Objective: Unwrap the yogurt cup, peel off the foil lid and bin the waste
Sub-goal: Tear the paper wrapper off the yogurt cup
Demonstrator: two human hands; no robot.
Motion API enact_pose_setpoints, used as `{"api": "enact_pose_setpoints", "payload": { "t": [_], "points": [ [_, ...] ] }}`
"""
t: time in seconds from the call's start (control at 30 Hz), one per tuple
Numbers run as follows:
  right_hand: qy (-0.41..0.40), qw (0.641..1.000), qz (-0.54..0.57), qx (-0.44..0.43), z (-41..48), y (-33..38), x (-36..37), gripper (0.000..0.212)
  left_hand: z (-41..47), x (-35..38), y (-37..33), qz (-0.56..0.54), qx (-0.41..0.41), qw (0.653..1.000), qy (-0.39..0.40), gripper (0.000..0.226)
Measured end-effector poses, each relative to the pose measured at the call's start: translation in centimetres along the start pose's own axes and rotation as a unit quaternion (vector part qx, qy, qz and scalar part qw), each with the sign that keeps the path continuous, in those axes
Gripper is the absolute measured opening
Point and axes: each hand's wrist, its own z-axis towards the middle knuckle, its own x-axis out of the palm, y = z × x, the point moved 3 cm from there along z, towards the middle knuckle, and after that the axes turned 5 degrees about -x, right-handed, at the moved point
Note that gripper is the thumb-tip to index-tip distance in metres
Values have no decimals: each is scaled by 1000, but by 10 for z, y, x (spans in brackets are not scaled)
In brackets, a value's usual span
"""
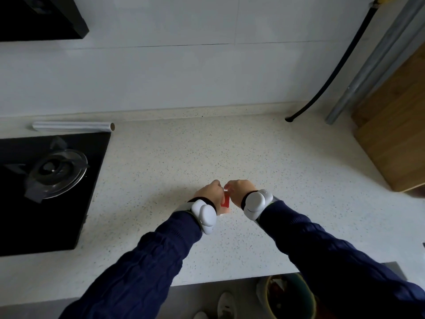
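Right of the black hob (46, 192), out on the speckled counter (161, 157): yogurt cup (226, 201), mostly hidden, only a red sliver showing between the two hands. Left hand (208, 192) curled around its near-left side, seemingly gripping; right hand (240, 189) closed at its top edge, fingertips (226, 186) pinched as if on wrapper or lid tab, though the exact contact can't be made out. Probably light, thin-walled, easily crushed: best held low around the body, gently. Wrapper and foil likely flimsy, prone to tearing, so best taken at a free edge or tab. Long axis apparently upright, mouth upward, but too covered to confirm. Bin (289, 298) on the floor below the counter edge, nearer than the hob and off to its right.
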Motion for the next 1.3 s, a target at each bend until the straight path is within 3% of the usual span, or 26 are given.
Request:
{"api": "enact_pose_setpoints", "payload": {
  "t": [0.2, 0.43, 0.57, 0.73, 0.93, 1.3],
  "points": [
    [4, 1000, -21, 4, -1, 5, 2, 35, -6, 4, 4, 51, 89, 995, -13, 18],
    [4, 997, 65, 30, -8, -2, 8, 31, -15, 10, 8, -43, 80, 996, 12, 20],
    [25, 995, 85, 40, -7, -2, 13, 28, -19, 12, 5, 34, 113, 993, -4, 17],
    [39, 989, 122, 74, -7, -6, 19, 27, -17, 24, 6, 159, 136, 978, -2, 28],
    [37, 988, 137, 64, -6, -6, 14, 21, -12, 31, 12, 143, 181, 973, 5, 53],
    [4, 983, 173, 63, -9, -8, 12, 20, -8, 32, 17, 118, 196, 974, 11, 53]
  ]
}}
